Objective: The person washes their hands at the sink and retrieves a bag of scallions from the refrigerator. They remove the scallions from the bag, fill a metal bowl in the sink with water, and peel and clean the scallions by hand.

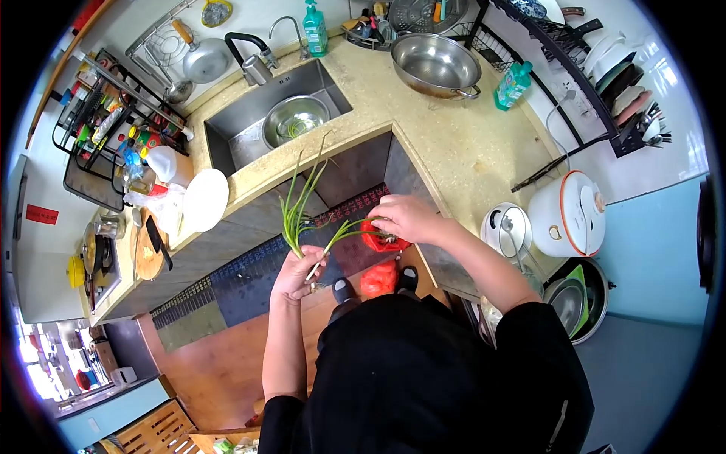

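Green onions [296, 216] with long green leaves stand up out of my left hand [299, 271], whose fingers are wrapped round their pale lower ends. One stalk leans right from there toward my right hand [408, 219]. The fingers of my right hand are pressed together at the leafy end of that stalk, above a red bag [387, 244]. What lies inside this bag is mostly hidden by the hand. A second red bag [378, 280] rests on the floor between my feet.
A sink [234, 147] holds a metal bowl [295, 121] with green bits. On the counter [469, 151] stand a steel pan [436, 64], a green bottle [513, 85] and a white rice cooker [567, 214]. A knife [157, 240] lies on a round board [148, 257] at the left.
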Available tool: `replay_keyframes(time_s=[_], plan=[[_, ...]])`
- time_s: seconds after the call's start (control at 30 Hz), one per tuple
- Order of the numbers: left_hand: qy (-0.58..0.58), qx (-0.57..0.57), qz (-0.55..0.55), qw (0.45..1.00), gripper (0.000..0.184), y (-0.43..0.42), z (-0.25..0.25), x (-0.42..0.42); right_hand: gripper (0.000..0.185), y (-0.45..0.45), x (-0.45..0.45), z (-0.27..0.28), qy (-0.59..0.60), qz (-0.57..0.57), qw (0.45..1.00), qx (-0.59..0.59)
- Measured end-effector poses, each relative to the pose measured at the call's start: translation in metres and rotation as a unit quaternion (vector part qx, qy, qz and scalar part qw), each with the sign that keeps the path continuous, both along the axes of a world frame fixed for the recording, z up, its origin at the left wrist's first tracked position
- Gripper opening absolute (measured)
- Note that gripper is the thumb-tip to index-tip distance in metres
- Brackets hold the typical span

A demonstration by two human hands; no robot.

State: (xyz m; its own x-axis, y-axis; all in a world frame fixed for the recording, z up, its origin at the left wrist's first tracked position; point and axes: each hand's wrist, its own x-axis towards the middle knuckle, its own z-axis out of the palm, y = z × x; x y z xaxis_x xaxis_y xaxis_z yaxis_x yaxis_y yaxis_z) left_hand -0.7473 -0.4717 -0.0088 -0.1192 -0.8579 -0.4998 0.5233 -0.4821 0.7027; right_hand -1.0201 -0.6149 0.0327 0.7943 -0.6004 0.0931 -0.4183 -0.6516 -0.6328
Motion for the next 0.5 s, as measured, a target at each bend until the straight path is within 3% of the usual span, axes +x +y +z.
replay_keyframes(time_s=[0.1,0.2,0.23,0.27,0.33,0.43,0.5], plan=[[-0.01,0.003,-0.006,1.0,0.019,0.0,0.002,0.0,0.017,0.001,0.005,-0.005,-0.01,0.02,1.0,0.006],[-0.001,0.009,-0.007,1.0,0.018,-0.002,0.0,0.001,0.015,-0.001,0.014,-0.05,-0.102,-0.196,0.969,0.115],[0.005,0.012,-0.006,1.0,0.018,-0.001,-0.002,0.0,0.016,-0.008,0.01,-0.057,-0.146,-0.257,0.93,0.218],[0.017,0.014,0.01,1.0,0.017,-0.002,-0.003,-0.001,0.017,-0.013,0.007,-0.074,-0.207,-0.282,0.91,0.223],[0.039,0.02,0.042,0.998,0.015,-0.001,-0.003,-0.002,0.02,-0.015,-0.001,-0.091,-0.201,-0.269,0.874,0.352],[0.108,0.022,0.052,0.992,0.009,0.0,-0.012,0.004,0.021,-0.011,-0.008,-0.103,-0.157,-0.21,0.901,0.345],[0.142,0.015,0.052,0.988,0.012,-0.001,-0.015,0.008,0.021,-0.011,-0.007,-0.115,-0.236,-0.207,0.884,0.345]])
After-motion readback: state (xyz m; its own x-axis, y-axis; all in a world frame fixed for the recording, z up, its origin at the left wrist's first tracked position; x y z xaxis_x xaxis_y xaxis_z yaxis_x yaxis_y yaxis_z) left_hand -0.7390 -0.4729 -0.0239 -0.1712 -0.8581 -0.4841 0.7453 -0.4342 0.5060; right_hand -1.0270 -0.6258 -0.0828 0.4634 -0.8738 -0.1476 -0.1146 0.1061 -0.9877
